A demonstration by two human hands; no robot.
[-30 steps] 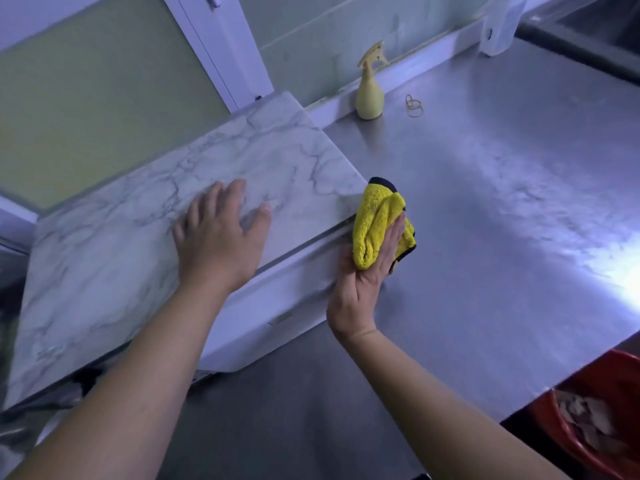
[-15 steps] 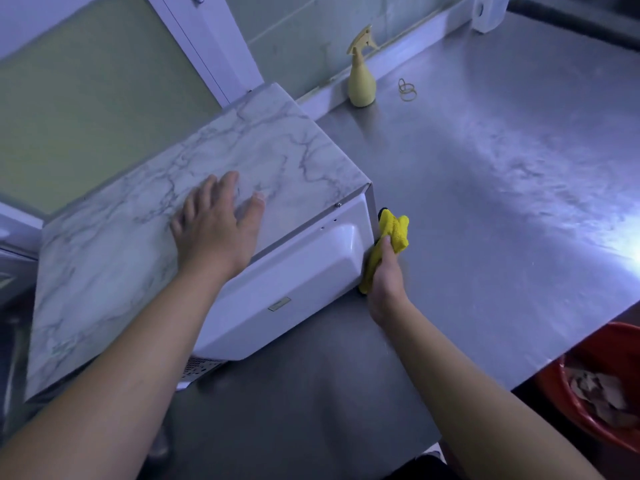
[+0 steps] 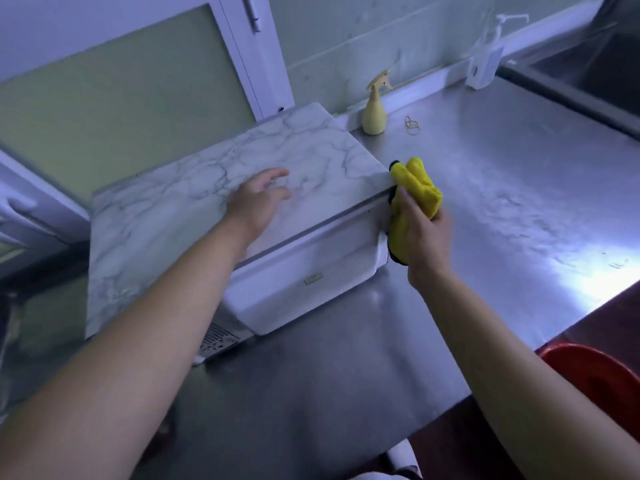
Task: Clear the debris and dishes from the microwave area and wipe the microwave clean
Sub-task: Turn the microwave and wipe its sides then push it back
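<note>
A white microwave with a marble-patterned top stands on the steel counter, its door facing me. My left hand lies on the marble top with the fingers loosely spread. At the microwave's right front corner, my right hand grips a bunched yellow cloth with a dark edge. The cloth touches the upper right edge of the door.
A yellow spray bottle and rubber bands sit by the back wall. A white pump dispenser stands further right, beside a sink. A red bin is below the counter's front edge. A window frame rises behind the microwave.
My right hand has carried the cloth from low on the microwave's right side up to its top right corner. The left hand's fingers have lifted slightly off the marble top.
</note>
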